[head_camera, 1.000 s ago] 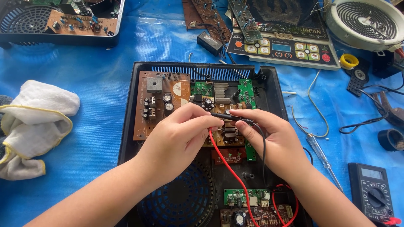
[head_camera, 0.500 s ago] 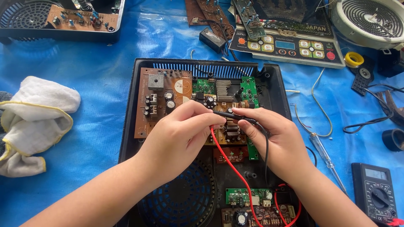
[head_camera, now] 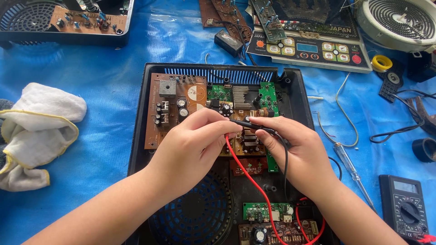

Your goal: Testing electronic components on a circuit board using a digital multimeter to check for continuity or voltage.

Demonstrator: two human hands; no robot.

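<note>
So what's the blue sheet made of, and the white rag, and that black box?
The blue sheet looks like plastic tarp: shiny, with creases. The white rag looks like soft cotton cloth: fuzzy, crumpled, with a yellow stitched edge. The black box is probably hard moulded plastic: matte, with slotted vents.

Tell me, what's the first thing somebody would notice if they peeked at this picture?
Right in the middle, the left hand and the right hand meet over an opened black case full of circuit boards; the left pinches a red-wired probe and the right a black-wired probe. Everything lies on a bright blue tarp, with a crumpled white cloth at the left and a black multimeter at the lower right.
</note>
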